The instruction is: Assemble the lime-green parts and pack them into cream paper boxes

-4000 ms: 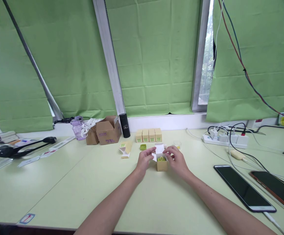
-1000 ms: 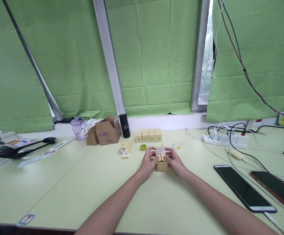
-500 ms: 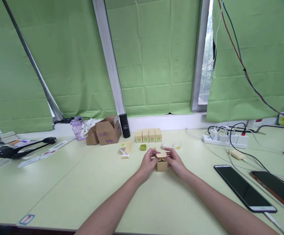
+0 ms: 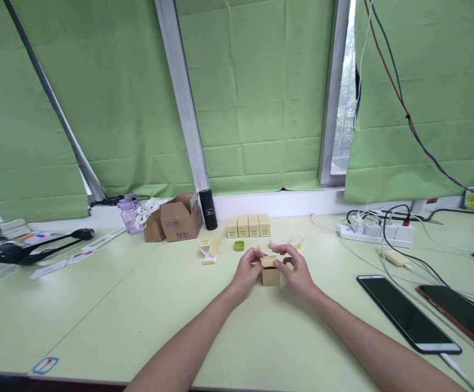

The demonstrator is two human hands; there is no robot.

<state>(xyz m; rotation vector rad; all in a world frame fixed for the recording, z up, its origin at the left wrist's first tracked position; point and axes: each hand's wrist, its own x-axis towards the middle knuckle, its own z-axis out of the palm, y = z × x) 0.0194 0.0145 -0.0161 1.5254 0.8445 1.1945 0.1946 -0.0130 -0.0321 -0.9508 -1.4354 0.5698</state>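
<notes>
A small brown cardboard box (image 4: 271,277) stands on the table in front of me, its top flap (image 4: 268,261) partly folded down over the opening. My left hand (image 4: 248,270) is closed around the box's left side, with the thumb near the top edge. At the right upper edge, the thumb of my right hand (image 4: 297,271) presses on the flap while its index finger arches above. The box hides some fingertips. Just beyond are a small green container (image 4: 239,246), a white piece (image 4: 273,243) and a clear case with something yellow (image 4: 296,243).
Several small boxes with green labels (image 4: 248,226) stand in a row behind. An opened carton (image 4: 210,250) lies left of them. Farther left are a larger cardboard box (image 4: 178,222) and a black bottle (image 4: 208,209). Phones (image 4: 408,313) and a power strip (image 4: 378,235) lie right.
The flap has tilted down over the box opening. My right hand's fingers have lifted and spread slightly, with the thumb still at the flap. The left hand stays nearly in place.
</notes>
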